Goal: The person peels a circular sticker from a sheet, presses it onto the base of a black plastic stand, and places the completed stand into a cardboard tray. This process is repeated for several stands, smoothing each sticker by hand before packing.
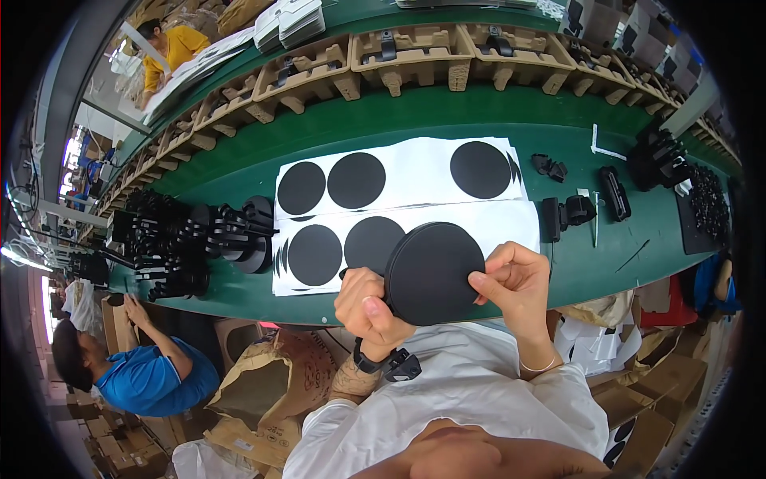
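Observation:
A thick black round disc (435, 275), like the base of a small stand, is held up above the bench's near edge with its flat face toward me. My left hand (369, 311) is closed at the disc's left side; what its fingers wrap round is mostly hidden. At the right rim my right hand (519, 283) pinches the disc, thumb on the face and fingertips behind. Behind it lie white backing sheets (419, 176) bearing several flat black round pads (357, 181). The disc covers part of one pad in the near row.
Black stands with round bases (239, 231) crowd the bench's left. Small black parts (578, 209) and a black holder (614, 193) lie right. Cardboard trays (411, 52) line the back. A co-worker in blue (159, 375) sits left; another in yellow (179, 48) is beyond the trays.

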